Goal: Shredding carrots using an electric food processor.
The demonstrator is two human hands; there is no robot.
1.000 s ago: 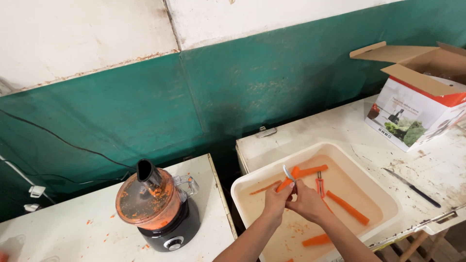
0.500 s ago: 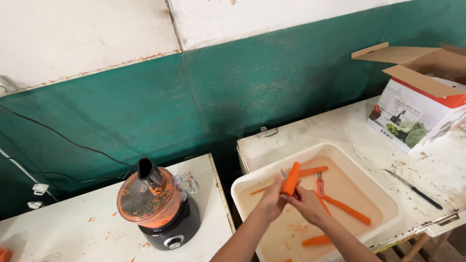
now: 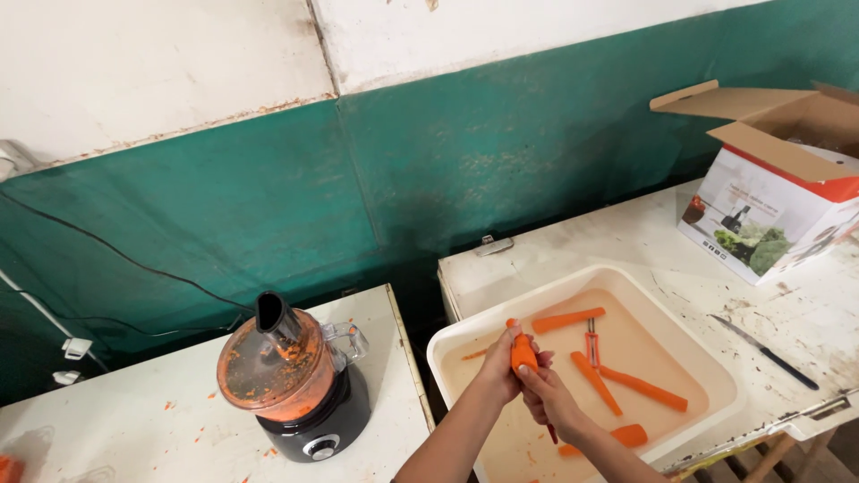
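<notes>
My left hand (image 3: 497, 365) grips a peeled orange carrot (image 3: 522, 351) and holds it upright over a white tub (image 3: 687, 319) of cloudy water. My right hand (image 3: 548, 400) is closed just below and right of the carrot, touching its lower end. A dark red handle end (image 3: 552, 436) pokes out under that hand; its blade is hidden. Several more peeled carrots lie in the water, one at the back (image 3: 568, 319) and a long one to the right (image 3: 644, 389). A red-handled peeler (image 3: 591, 341) lies among them.
A food processor (image 3: 293, 383) with an orange-smeared bowl stands on the left table, with carrot bits scattered around it. A gap separates the two tables. On the right table lie a black-handled knife (image 3: 771, 354) and an open cardboard box (image 3: 777, 204). A cable runs along the green wall.
The carrot has been lifted from the tub's water and turned upright between my hands. A metal tool tip that showed between my fingers is now hidden.
</notes>
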